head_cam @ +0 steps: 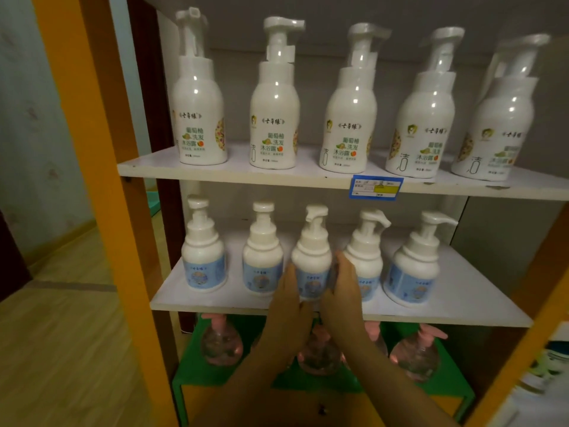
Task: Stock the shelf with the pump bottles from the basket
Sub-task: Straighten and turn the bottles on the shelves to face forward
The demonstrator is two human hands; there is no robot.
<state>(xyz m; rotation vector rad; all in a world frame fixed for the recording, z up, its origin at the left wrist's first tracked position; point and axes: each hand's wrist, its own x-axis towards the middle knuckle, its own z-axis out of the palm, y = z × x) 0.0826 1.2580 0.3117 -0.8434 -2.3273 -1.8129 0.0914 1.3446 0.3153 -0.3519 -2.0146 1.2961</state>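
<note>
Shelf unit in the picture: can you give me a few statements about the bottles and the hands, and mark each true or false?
1. The top shelf carries five white bottles with pumps. True.
2. The left hand and right hand clasp the middle blue-label bottle from either side. True.
3. The blue price tag hangs on the lowest shelf. False: it sits on the front edge of the top shelf.
4. The bottom bottles are white too. False: they are clear and pinkish, with pink pumps.
</note>
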